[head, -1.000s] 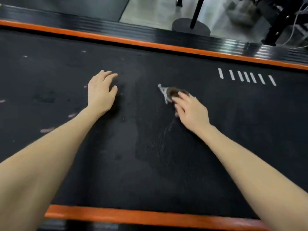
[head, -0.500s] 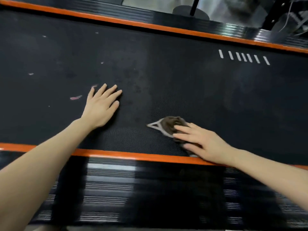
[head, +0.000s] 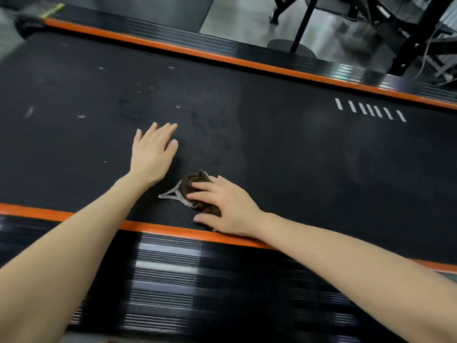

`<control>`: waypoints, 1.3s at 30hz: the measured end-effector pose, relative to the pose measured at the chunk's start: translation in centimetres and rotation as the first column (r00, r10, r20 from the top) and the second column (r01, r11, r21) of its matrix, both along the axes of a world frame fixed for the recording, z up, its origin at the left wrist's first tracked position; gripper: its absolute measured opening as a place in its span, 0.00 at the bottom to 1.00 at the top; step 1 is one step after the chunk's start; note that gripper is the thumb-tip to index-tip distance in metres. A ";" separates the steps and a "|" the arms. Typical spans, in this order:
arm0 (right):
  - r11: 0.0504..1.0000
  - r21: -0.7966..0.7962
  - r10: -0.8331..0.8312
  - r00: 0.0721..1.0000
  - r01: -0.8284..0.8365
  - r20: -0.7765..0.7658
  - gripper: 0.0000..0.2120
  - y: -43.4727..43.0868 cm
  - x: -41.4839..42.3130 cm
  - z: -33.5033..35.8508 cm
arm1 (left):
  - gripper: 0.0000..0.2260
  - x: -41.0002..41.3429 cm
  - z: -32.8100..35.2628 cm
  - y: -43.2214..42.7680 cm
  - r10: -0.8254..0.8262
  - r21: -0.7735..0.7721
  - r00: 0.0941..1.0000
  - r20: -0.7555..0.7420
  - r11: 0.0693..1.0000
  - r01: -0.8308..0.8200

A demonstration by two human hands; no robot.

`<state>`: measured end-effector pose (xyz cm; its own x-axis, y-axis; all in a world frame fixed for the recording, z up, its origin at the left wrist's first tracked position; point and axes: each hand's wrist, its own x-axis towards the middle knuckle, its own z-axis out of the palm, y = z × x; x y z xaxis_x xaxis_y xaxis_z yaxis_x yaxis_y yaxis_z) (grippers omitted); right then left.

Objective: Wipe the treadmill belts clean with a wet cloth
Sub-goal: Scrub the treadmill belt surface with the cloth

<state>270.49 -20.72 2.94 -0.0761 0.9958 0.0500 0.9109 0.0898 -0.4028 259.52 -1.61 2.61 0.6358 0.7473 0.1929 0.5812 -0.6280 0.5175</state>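
The black treadmill belt (head: 284, 144) runs across the view between two orange stripes. A crumpled dark brown cloth (head: 195, 183) with a whitish edge lies on the belt near its front edge. My right hand (head: 222, 206) presses down on the cloth with fingers spread flat over it, the heel of the hand at the near orange stripe (head: 158, 229). Left of the cloth, my left hand (head: 153, 152) rests flat on the belt, fingers straight and pointing away from me. Small pale specks and smudges (head: 81, 116) dot the belt to the left.
A ribbed black side rail (head: 197, 280) lies nearest me. The far orange stripe (head: 222, 59) and far rail run behind the belt. White dash marks (head: 371, 112) sit on the belt at right. Beyond are a round stand base (head: 291, 48), black frame legs and grey floor.
My right hand has dragged the cloth from the belt's middle back to its front edge and slightly left. The left hand stays flat on the belt. The camera has shifted back.
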 end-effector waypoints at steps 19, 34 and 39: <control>0.896 0.324 -0.339 0.939 0.304 0.056 0.14 9.9 7.6 -2.0 | 0.30 -2.2 -2.4 0.0 0.072 0.373 0.951 -0.301 0.927 0.048; 0.965 0.254 -0.125 0.962 0.061 0.244 0.20 3.5 3.5 -0.4 | 0.30 -2.8 0.2 9.5 0.020 0.351 0.959 -0.284 0.932 0.085; 0.999 -0.038 0.028 0.980 -0.020 0.199 0.29 5.2 4.6 -0.2 | 0.26 -1.0 -0.5 13.3 -0.041 0.309 0.958 -0.285 0.942 0.133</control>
